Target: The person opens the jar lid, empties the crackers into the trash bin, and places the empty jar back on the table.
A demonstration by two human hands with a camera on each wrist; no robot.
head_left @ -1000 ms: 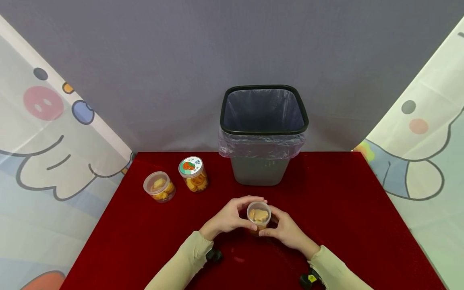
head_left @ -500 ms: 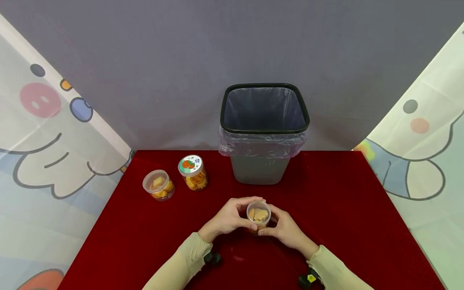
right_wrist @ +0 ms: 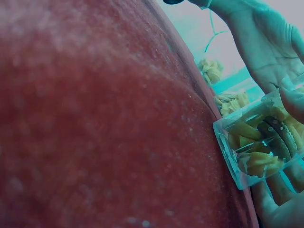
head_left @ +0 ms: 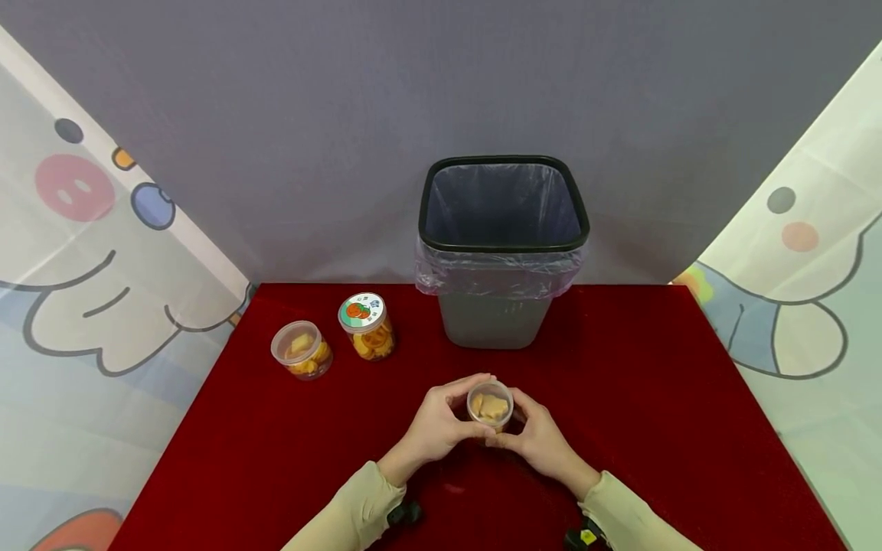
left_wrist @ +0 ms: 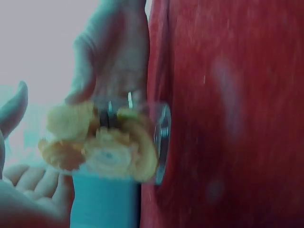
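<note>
Clear plastic made up the small snack jar (head_left: 490,405) that stood between the two hands, over the near middle of the red cloth (head_left: 276,474). Its long axis ran close to vertical: the round mouth end faced up toward the head camera, while both wrist views showed the base turned to the cloth. Whether that base touched the cloth or hung just above it could not be told, nor whether a translucent lid covered the mouth. The left hand (head_left: 437,425) curled round one side, opened only as wide as the jar, its fingers reaching to the far side; the right hand (head_left: 540,440) curved round the opposite side in the same way, and the two thumbs came close together in front. From the head, those thumbs hid much of the lower wall, and the right hand's fingers lay largely behind the jar. The left wrist view was blurred, so the yellow snack pieces (left_wrist: 107,147) had soft outlines; the right wrist view cut off the mouth end at its edge but showed dark ridged pieces (right_wrist: 278,135) among the pale ones. Well apart to the left stood a wide tub (head_left: 302,352) of yellow snacks and, near it, a jar with a fruit-printed lid (head_left: 367,327). Beyond the hands rose a grey waste bin (head_left: 494,321), its floor hidden inside the plastic liner (head_left: 496,279). Both sleeves (head_left: 361,505) ran out of the head view below.
</note>
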